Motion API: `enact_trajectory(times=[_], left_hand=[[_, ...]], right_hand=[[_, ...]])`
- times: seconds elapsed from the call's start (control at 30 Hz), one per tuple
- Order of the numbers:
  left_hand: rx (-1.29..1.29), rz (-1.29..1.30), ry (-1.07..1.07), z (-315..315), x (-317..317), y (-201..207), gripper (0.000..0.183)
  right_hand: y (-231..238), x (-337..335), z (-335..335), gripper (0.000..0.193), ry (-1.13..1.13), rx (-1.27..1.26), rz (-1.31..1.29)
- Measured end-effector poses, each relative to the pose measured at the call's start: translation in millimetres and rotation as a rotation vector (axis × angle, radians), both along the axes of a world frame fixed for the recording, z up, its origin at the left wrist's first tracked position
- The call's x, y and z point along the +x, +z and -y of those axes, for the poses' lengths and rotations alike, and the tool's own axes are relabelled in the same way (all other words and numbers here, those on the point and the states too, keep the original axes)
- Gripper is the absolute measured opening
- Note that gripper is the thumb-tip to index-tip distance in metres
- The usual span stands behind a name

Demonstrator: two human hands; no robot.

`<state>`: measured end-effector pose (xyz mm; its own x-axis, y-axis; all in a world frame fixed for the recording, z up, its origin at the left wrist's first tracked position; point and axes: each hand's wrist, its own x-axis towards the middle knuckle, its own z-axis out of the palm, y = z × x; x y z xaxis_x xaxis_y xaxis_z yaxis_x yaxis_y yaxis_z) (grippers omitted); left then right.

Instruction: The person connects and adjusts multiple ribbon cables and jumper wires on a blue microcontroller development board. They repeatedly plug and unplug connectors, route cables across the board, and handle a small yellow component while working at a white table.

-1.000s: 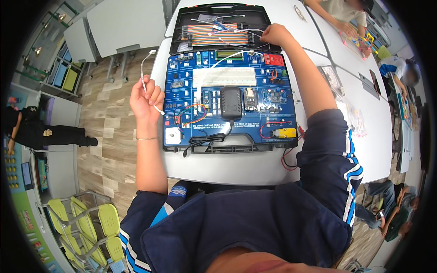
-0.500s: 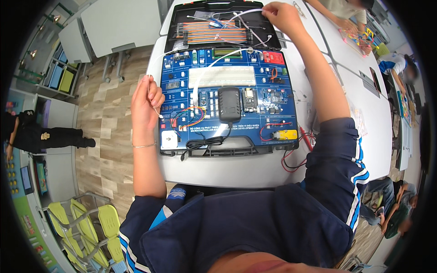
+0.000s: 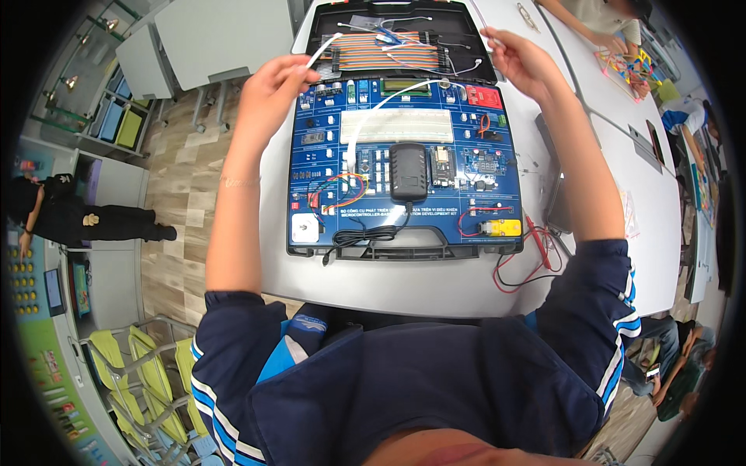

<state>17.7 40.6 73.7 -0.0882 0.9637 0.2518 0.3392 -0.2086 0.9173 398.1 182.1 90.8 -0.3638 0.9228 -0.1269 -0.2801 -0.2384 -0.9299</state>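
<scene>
Head view: showing both hands raised at opposite sides of an open black case lid (image 3: pixel 466 45), past the far edge of a blue electronics trainer board (image 3: pixel 439 233). Clamping a white connector lead (image 3: pixel 323 51) between thumb and fingers of the left hand (image 3: pixel 281 84), with the free end projecting up and inward over the lid's left side; gripping short, presumably for steadying a limp wire while leaving the tip exposed. Holding the right hand (image 3: pixel 524 64) at the lid's right edge, with thumb and forefinger nearly meeting beside a thin pale strand (image 3: pixel 479 20); being unable to tell whether gripping it. Using the lid as a tray for multicolored jumper ribbons (image 3: pixel 369 56), probably for containing wires prone to tangling. Resting a black power adapter (image 3: pixel 409 172) on the board, just below the white breadboard (image 3: pixel 420 128), with its cord (image 3: pixel 364 239) bundled at the front edge, apparently for taking up slack. Arching a white cable (image 3: pixel 371 107) across the breadboard's left end. Having red and black test leads (image 3: pixel 535 230) lying on the table (image 3: pixel 373 287), right of the case, likely for staying off the circuitry.
</scene>
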Motion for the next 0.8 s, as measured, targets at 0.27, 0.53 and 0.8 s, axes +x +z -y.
enact_trajectory(times=[0.27,0.53,0.8], left_hand=[[0.122,-0.652,-0.031,-119,19,-36,0.028],[0.248,-0.150,-0.100,-68,51,-12,0.044],[0.098,0.196,-0.404,127,98,21,0.044]], right_hand=[[-2,23,120,0.022,0.020,-0.150,-0.021],[0,32,185,0.025,-0.093,0.275,0.400],[-19,-5,244,0.011,-0.145,0.729,0.645]])
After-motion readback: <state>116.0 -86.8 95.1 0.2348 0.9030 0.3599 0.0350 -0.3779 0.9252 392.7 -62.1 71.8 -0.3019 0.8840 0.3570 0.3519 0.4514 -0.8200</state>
